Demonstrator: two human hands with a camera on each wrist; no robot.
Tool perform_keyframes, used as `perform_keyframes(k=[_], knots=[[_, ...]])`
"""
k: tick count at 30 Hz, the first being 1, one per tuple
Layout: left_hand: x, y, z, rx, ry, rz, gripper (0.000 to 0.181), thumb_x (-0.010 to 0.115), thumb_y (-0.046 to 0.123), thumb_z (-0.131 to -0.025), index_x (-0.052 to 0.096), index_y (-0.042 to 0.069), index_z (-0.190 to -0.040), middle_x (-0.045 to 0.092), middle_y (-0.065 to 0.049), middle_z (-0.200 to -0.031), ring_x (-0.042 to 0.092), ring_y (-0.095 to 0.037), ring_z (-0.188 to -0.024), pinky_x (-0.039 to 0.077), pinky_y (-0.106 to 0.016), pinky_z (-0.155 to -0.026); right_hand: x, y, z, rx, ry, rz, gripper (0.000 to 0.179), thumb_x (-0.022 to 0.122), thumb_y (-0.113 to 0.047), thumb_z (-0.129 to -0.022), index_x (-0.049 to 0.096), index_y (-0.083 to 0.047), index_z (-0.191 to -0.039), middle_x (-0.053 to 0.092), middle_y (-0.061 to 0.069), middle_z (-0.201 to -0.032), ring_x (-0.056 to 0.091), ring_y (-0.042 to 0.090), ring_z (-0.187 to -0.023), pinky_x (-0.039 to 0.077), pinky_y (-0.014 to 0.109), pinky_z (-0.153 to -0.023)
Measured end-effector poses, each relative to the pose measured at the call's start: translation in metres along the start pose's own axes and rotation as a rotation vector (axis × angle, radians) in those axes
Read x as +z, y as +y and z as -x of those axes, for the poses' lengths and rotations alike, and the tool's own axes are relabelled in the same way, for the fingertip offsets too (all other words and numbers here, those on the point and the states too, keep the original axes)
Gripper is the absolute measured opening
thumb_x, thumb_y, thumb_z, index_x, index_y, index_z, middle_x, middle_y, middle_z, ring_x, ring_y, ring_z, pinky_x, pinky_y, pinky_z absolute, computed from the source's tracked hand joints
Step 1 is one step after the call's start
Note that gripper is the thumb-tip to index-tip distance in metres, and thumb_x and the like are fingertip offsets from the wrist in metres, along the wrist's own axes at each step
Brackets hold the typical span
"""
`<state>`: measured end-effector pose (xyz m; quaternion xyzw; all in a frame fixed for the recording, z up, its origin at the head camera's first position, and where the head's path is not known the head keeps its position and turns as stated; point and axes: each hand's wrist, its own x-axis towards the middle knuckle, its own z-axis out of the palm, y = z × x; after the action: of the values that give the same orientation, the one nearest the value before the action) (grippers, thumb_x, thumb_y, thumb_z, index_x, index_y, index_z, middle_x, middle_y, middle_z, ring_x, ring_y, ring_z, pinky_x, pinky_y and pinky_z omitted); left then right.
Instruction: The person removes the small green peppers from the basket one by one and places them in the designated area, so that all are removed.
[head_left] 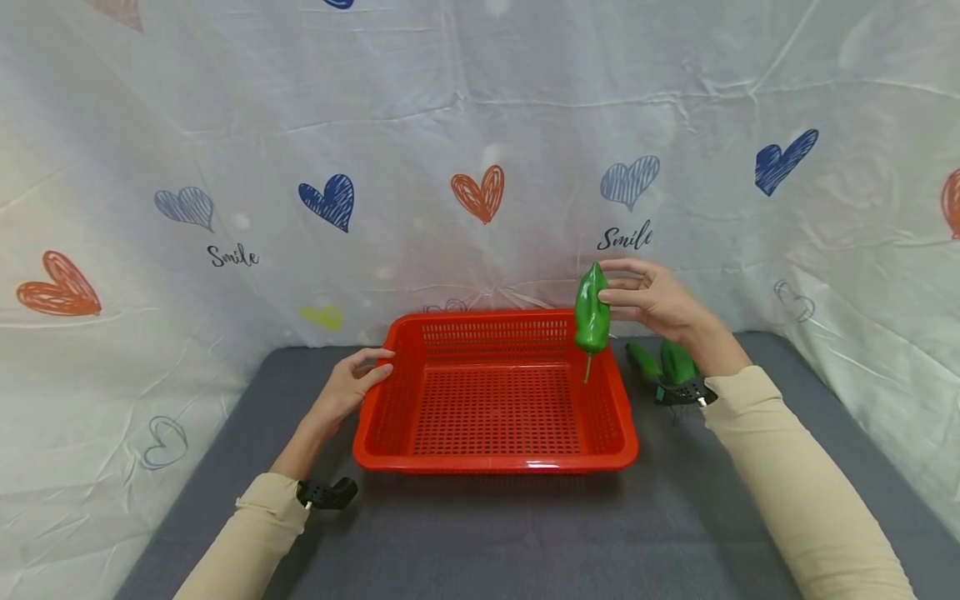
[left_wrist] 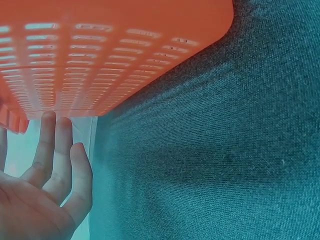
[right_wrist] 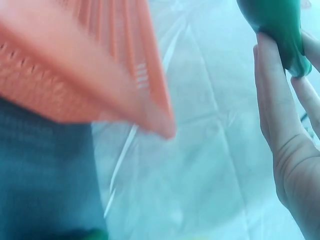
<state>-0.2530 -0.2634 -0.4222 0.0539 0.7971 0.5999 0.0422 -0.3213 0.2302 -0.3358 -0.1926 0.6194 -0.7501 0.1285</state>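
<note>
A red plastic basket (head_left: pixel 495 463) with slotted walls stands on the table. At its left rim is my left hand (head_left: pixel 352 385), thumb and forefinger on the edge; in the left wrist view, the other fingers (left_wrist: pixel 63 155) lie by the outer wall. My right hand (head_left: pixel 651 300) pinches a glossy green pepper (head_left: pixel 592 312) between thumb and fingers, above the basket's right back corner. The pepper hangs upright, its thin stem pointing down. The right wrist view shows only part of this pepper (right_wrist: pixel 280 22), with fingers along its sides.
Right of the basket, partly behind my right wrist, lie more green vegetables (head_left: pixel 677 358), one of them slim (head_left: pixel 642 362). A dark grey cloth (head_left: pixel 480 533) covers the table. Behind it hangs a white curtain (head_left: pixel 405 142) printed with hearts.
</note>
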Motion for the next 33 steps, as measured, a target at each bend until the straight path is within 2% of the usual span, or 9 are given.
perform_keyframes(k=[9,17,27,33], knots=[[0.0,0.002,0.001,0.007,0.007,-0.014,0.044,0.064,0.023,-0.104,0.054,0.004,-0.142,0.051,-0.025,-0.141,0.061,-0.031,-0.112,0.058,-0.038,-0.078,-0.03,0.009,0.021,0.022,0.046,0.013,0.042,0.062,0.012,-0.096,0.054,-0.003,-0.135,0.072,0.01,-0.109,0.071,0.023,-0.096,0.057,0.041,-0.083],[-0.001,0.002,-0.001,0.013,0.004,-0.021,0.045,0.064,0.024,-0.103,0.054,0.004,-0.142,0.05,-0.024,-0.143,0.058,-0.034,-0.117,0.057,-0.037,-0.08,-0.052,0.014,0.038,0.052,0.084,0.049,0.038,0.061,0.009,-0.098,0.062,-0.012,-0.13,0.072,0.006,-0.113,0.069,0.02,-0.1,0.057,0.038,-0.084],[0.0,0.0,-0.001,0.0,0.005,0.001,0.044,0.064,0.022,-0.103,0.054,0.004,-0.142,0.056,-0.025,-0.136,0.066,-0.026,-0.103,0.059,-0.039,-0.076,-0.088,0.015,0.065,0.07,0.105,0.042,0.04,0.058,0.008,-0.1,0.065,-0.016,-0.13,0.071,0.003,-0.117,0.069,0.018,-0.103,0.057,0.037,-0.084],[0.0,-0.001,-0.001,-0.005,0.008,0.009,0.043,0.064,0.022,-0.103,0.055,0.004,-0.141,0.057,-0.025,-0.134,0.067,-0.025,-0.1,0.059,-0.04,-0.075,-0.115,0.022,0.087,0.078,0.102,0.09,0.042,0.056,0.008,-0.101,0.066,-0.02,-0.131,0.069,-0.004,-0.122,0.067,0.014,-0.107,0.056,0.035,-0.085]])
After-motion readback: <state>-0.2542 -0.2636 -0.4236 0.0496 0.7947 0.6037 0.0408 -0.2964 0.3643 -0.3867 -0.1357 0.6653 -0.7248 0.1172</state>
